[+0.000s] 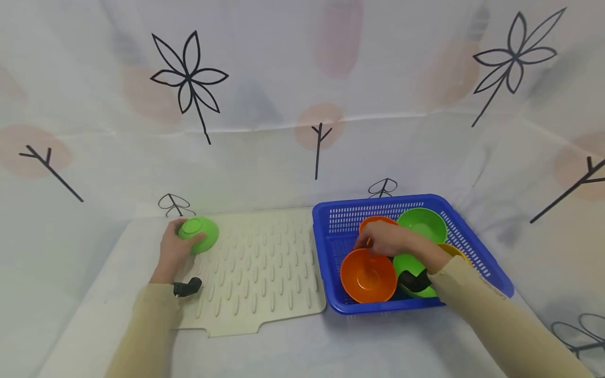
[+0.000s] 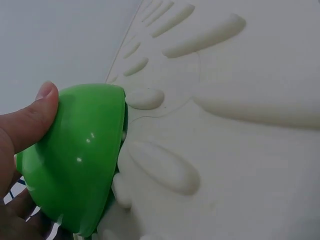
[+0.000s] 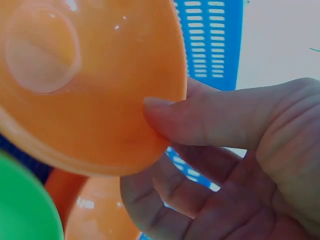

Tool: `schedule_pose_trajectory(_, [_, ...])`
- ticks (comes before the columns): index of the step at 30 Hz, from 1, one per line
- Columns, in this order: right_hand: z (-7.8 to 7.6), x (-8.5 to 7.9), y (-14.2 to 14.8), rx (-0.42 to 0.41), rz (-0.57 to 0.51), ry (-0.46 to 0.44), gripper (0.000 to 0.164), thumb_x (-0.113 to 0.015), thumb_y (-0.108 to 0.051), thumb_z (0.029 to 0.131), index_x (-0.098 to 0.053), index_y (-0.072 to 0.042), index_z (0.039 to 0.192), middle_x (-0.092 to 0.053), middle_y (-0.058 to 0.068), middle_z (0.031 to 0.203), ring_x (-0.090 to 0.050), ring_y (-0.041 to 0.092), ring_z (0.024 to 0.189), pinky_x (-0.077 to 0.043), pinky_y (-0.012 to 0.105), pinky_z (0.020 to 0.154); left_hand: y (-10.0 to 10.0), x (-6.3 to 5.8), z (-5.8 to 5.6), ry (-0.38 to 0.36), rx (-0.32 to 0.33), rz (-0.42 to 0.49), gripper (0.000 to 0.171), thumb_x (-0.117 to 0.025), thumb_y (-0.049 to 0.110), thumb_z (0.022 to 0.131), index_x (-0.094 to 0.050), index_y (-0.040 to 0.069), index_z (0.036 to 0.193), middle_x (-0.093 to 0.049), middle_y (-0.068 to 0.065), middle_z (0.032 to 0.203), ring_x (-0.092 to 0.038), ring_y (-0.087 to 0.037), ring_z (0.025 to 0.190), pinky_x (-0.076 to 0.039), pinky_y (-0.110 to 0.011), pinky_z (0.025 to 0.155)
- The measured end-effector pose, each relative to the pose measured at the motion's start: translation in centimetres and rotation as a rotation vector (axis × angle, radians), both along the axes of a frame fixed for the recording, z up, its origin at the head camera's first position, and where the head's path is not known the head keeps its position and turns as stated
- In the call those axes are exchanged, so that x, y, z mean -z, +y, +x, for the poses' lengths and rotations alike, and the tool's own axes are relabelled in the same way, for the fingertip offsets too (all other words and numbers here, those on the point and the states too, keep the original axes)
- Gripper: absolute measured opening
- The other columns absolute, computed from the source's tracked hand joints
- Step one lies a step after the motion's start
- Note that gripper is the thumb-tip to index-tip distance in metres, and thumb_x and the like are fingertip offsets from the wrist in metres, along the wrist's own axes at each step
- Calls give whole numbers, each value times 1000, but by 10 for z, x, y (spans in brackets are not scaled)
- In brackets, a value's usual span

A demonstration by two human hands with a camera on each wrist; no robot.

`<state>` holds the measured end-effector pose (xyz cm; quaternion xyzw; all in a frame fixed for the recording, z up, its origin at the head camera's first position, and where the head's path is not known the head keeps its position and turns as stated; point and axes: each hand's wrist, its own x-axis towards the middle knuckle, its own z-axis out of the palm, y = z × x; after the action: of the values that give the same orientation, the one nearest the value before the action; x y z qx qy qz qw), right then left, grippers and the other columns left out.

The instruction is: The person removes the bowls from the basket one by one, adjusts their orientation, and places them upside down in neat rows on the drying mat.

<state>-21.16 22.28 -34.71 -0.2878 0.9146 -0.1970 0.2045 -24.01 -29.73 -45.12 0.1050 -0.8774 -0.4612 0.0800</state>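
My left hand [image 1: 175, 244] grips an upside-down green bowl [image 1: 200, 236] at the back left corner of the cream drying mat [image 1: 255, 320]. In the left wrist view the thumb lies on the green bowl's [image 2: 82, 155] outer side, its rim right at the ribbed mat [image 2: 260, 165]. Inside the blue basket [image 1: 326, 294], my right hand [image 1: 383, 239] pinches the rim of an orange bowl [image 1: 368, 278], which faces upward. The right wrist view shows the thumb inside this orange bowl [image 3: 110, 125] and the fingers curled beneath its edge.
Behind the right hand another orange bowl [image 1: 375, 220] stands in the basket. A green bowl [image 1: 423, 226] sits at the back, a second green bowl [image 1: 408, 262] in front, and a yellow bowl [image 1: 454, 252] at the right. A patterned cloth [image 1: 264, 168] hangs behind.
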Motion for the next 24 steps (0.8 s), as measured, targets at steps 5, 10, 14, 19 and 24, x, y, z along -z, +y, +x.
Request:
schedule_pose_trajectory(5, [6,-7,8,55,-27,-35,34,-61,9,85,-77,-11,106,-71,3,104,-63,20,91,-57,28,66,2,1,0,-5,-16,9,83,-77,30,88,-30,1,151,-35,-25,152,-33,-43,139,-27,-55,115])
schedule_pose_trajectory(10, [11,-12,11,60,-30,-11,37,-60,12,82,-76,-7,110,-72,4,105,-65,26,99,-59,36,79,3,1,0,-1,-26,24,84,-77,29,88,-29,2,152,-34,-24,153,-33,-42,140,-27,-55,115])
schedule_pose_trajectory(14, [13,-11,17,73,-51,4,33,-64,9,85,-75,-6,112,-72,5,107,-66,29,103,-58,40,84,4,1,-1,-20,-31,35,86,-77,31,89,-27,3,153,-33,-23,154,-32,-42,140,-26,-54,116])
schedule_pose_trajectory(19, [18,-10,25,112,-112,-3,30,-66,5,87,-74,-4,115,-72,9,108,-67,28,96,-59,37,77,6,-1,-1,-28,-27,31,86,-75,30,90,-24,4,155,-31,-23,155,-30,-42,141,-25,-54,116])
schedule_pose_trajectory(24, [26,-13,31,191,-186,-87,31,-65,0,90,-70,-2,121,-70,13,112,-66,20,86,-59,31,67,9,-5,1,-39,-29,34,86,-74,29,91,-23,4,155,-30,-25,155,-30,-43,141,-26,-55,116])
